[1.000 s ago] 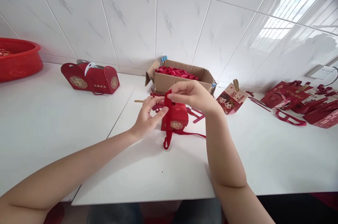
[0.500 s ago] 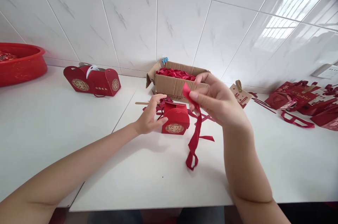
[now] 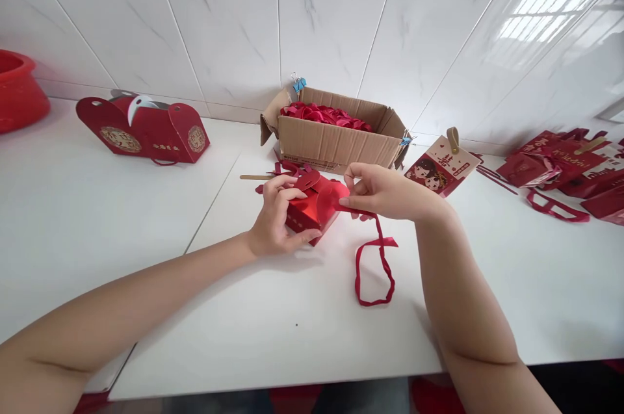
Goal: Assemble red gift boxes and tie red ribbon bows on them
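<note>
A small red gift box (image 3: 314, 207) lies tilted on the white table (image 3: 292, 310) in front of me. My left hand (image 3: 275, 219) is curled round its left side, holding it. My right hand (image 3: 385, 193) pinches the end of a red ribbon (image 3: 373, 268) against the box's right edge. The rest of the ribbon trails down in a loop on the table near my right forearm.
An open cardboard box (image 3: 336, 141) full of red ribbons stands behind the gift box. A larger red gift box (image 3: 143, 131) lies at the left. A printed box (image 3: 439, 167) and a pile of flat red boxes (image 3: 565, 167) lie at the right. A red basin (image 3: 17, 92) is far left.
My right hand came down from in front of the cardboard box to the gift box, bringing the ribbon end with it. The gift box tipped over under my left hand.
</note>
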`<control>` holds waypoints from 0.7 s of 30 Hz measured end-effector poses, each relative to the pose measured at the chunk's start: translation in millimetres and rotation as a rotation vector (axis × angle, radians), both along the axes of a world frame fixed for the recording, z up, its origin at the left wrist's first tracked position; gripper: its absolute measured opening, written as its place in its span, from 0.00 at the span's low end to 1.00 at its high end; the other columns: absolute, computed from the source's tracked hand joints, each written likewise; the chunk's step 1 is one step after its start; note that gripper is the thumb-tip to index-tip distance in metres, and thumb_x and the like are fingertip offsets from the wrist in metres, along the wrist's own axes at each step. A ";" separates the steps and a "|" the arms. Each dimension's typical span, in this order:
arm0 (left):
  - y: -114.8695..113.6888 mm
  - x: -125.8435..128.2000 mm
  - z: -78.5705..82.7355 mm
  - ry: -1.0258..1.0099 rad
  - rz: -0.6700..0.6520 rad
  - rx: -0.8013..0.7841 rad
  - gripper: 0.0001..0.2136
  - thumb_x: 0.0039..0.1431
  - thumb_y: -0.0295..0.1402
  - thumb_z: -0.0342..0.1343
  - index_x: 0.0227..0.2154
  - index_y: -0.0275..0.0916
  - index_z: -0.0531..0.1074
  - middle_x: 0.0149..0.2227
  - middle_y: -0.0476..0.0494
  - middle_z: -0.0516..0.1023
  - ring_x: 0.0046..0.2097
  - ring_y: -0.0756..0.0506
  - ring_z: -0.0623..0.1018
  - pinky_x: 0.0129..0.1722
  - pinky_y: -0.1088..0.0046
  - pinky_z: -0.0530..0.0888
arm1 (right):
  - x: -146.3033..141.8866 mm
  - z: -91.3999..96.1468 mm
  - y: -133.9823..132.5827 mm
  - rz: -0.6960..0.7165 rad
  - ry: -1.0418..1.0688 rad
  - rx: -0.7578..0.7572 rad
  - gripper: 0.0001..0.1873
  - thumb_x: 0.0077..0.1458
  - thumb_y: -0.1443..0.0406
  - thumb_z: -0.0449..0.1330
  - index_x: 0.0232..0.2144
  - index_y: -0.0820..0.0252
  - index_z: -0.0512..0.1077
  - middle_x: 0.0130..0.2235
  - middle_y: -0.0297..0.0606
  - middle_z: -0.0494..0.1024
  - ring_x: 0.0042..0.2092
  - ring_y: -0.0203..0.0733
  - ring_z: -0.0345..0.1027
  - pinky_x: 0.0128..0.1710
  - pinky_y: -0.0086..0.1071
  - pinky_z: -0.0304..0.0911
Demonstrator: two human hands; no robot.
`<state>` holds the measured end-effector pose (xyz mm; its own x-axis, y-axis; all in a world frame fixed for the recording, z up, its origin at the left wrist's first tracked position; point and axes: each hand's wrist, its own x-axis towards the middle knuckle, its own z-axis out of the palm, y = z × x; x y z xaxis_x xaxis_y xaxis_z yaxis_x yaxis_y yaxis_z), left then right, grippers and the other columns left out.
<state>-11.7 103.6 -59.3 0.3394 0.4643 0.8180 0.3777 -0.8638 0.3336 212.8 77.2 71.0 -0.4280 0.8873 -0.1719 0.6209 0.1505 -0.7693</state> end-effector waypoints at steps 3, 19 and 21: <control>1.0 1.3 -2.9 -0.015 -0.016 0.079 0.29 0.47 0.43 0.65 0.50 0.44 0.58 0.51 0.38 0.57 0.55 0.35 0.64 0.54 0.48 0.67 | 1.1 -0.7 1.9 -0.015 0.001 -0.019 0.14 0.53 0.63 0.61 0.30 0.55 0.55 0.24 0.30 0.74 0.25 0.34 0.65 0.21 0.26 0.56; 1.6 5.6 -3.8 -0.416 -0.260 -0.608 0.20 0.61 0.40 0.55 0.53 0.44 0.56 0.54 0.37 0.66 0.57 0.40 0.69 0.58 0.54 0.66 | -1.6 -10.8 13.6 -0.128 0.061 -0.025 0.12 0.52 0.61 0.61 0.32 0.55 0.58 0.22 0.27 0.69 0.27 0.33 0.66 0.21 0.22 0.54; 1.3 5.8 -3.4 -0.419 -0.271 -0.607 0.20 0.61 0.40 0.55 0.52 0.44 0.56 0.53 0.38 0.67 0.56 0.41 0.69 0.57 0.54 0.67 | -2.6 -11.4 13.7 -0.131 0.063 -0.013 0.12 0.52 0.62 0.61 0.32 0.55 0.59 0.22 0.26 0.69 0.27 0.33 0.66 0.21 0.22 0.54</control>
